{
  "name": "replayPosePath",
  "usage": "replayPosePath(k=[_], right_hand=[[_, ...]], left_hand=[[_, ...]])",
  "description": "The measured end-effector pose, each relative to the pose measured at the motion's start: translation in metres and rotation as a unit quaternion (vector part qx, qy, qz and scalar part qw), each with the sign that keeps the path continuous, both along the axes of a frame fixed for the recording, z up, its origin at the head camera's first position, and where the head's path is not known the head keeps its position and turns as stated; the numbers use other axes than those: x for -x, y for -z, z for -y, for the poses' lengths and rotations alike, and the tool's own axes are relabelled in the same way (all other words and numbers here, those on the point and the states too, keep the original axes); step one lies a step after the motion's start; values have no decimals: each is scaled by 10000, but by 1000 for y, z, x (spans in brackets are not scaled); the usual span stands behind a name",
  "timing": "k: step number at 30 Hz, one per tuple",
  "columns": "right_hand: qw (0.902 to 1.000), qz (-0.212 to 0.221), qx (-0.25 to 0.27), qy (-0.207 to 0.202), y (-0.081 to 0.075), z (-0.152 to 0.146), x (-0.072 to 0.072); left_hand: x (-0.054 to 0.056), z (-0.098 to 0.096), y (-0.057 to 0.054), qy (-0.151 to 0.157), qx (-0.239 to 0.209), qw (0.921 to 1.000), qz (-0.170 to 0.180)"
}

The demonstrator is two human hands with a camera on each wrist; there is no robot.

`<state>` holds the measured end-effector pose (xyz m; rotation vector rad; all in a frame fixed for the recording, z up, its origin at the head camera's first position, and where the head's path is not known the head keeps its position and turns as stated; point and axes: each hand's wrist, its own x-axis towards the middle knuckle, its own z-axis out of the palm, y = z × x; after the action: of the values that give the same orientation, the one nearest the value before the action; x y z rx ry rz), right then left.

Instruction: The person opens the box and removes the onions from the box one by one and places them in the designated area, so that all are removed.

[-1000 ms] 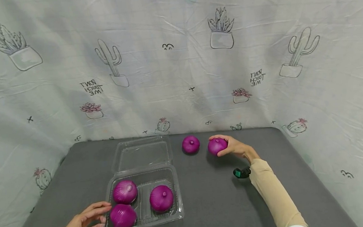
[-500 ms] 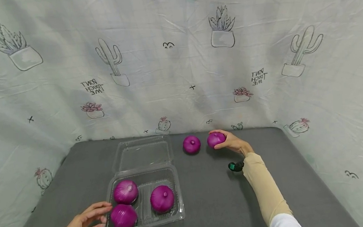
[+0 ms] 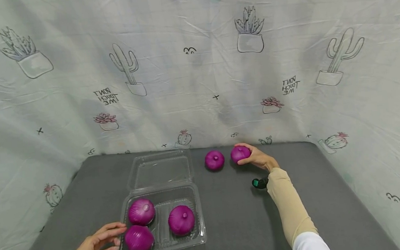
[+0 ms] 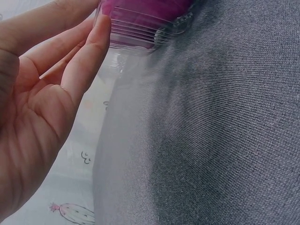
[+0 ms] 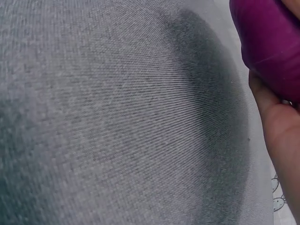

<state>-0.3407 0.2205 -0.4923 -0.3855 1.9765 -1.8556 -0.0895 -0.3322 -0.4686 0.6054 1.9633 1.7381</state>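
Note:
In the head view, my right hand [image 3: 258, 157] grips a purple onion [image 3: 239, 154] near the table's far edge, fingers over its far side and thumb on the near side. The right wrist view shows this onion [image 5: 274, 47] close above the grey cloth. Left of it lies another purple onion [image 3: 214, 160]. A clear plastic clamshell box [image 3: 203, 233] stands at front left, lid folded back. Inside are three onions: two stacked along the left side and a third onion [image 3: 181, 220] at right. My left hand [image 3: 91, 248] touches the box's left wall with loosely extended fingertips [image 4: 101, 33].
The transparent lid [image 3: 161, 170] lies flat behind the box. A grey cloth covers the table [image 3: 234, 223]. A white curtain [image 3: 169, 84] printed with cacti rises behind the far edge. A black wrist device [image 3: 260, 183] sits under the right wrist.
My right hand has carried its onion a little farther back and slightly left, closer to the loose onion. The left hand stays at the box. The head view has shifted slightly.

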Motion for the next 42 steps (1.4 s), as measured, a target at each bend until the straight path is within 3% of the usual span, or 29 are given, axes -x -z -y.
replayPosePath(k=[10, 15, 25, 31, 42], right_hand=[[9992, -191, -330, 112, 8, -2, 6], [9989, -261, -383, -44, 9, -3, 7], [9932, -373, -987, -502, 0, 1, 14], [9868, -402, -1467, -548, -9, 1, 14], [9862, -545, -1457, -558, -8, -1, 14]], left_hand=[[0, 0, -1, 76, -68, 9999, 66], [1, 0, -1, 132, -67, 9999, -63], [0, 0, -2, 173, -127, 9997, -81], [1, 1, -1, 222, -251, 9994, -29], [2, 2, 1, 236, -284, 9993, -87]])
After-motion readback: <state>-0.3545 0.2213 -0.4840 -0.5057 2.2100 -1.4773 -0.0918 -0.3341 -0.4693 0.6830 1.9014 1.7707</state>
